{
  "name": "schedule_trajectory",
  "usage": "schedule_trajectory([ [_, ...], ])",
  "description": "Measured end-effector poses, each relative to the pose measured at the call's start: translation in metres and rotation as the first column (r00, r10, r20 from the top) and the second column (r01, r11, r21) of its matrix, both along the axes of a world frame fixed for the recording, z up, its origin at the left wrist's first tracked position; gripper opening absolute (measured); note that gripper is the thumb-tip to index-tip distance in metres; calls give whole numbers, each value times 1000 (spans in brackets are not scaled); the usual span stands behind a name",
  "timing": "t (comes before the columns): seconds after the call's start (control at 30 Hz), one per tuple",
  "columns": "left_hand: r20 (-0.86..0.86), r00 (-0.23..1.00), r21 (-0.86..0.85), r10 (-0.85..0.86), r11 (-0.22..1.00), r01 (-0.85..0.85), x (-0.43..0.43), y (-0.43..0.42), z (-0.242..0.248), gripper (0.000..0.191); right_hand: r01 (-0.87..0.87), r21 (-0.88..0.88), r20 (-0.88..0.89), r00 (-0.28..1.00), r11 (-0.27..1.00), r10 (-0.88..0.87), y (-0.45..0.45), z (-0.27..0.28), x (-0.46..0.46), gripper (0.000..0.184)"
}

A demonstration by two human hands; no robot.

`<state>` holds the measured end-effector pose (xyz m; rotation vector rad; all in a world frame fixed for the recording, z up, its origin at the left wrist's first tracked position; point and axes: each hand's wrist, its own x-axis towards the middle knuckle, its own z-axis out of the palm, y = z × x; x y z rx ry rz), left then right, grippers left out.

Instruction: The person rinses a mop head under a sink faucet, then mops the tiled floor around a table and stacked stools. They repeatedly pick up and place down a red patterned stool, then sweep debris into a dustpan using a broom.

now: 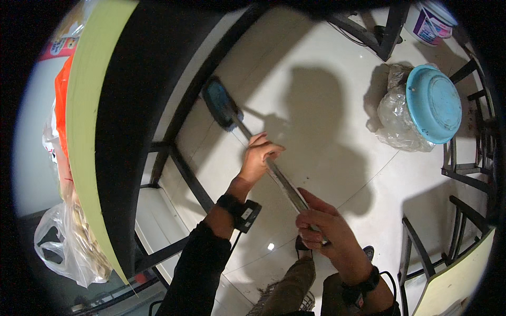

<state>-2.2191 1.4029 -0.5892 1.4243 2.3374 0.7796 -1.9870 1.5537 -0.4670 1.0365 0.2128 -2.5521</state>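
A broom (290,189) with a greyish handle slants across the middle of the view. Its dark blue head (221,103) is down at the floor, close beside the lower black frame bar of the table at left. Partway along the handle, toward the head, my left hand (257,156) grips it. Around the handle's upper end, nearer my body, are the fingers of my right hand (322,223). Each wrist wears a black strap; a small box sits on the left one.
At left stands a black-framed table with a yellow-green edge (85,130); plastic bags (73,245) lie along it. On the right are a light-blue basin (435,104) against clear plastic bags (399,118), a lidded bucket (431,25), and black furniture frames (419,245). Pale tiles (355,173) cover the floor.
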Motion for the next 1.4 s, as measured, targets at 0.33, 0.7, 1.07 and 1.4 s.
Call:
schedule_trajectory([
  [0.33, 636, 770, 179, 49, 962, -208, -85, 197, -38, 55, 471, 5, -261, 852, 882, -454, 77, -35, -51, 59],
  [0.7, 102, 993, -128, -60, 989, 72, -22, 225, -25, 41, 697, -218, -177, 660, 683, -730, 57, -24, -1, 52],
  [1.07, 216, 907, -84, -361, 919, 385, 145, 172, 36, 28, 799, -376, 253, 576, 470, -777, -53, 68, 181, 32],
  [1.4, 248, 765, -126, -594, 763, 633, 318, 94, 122, 14, 553, -124, 591, 708, 824, -386, -96, 146, 354, 54],
])
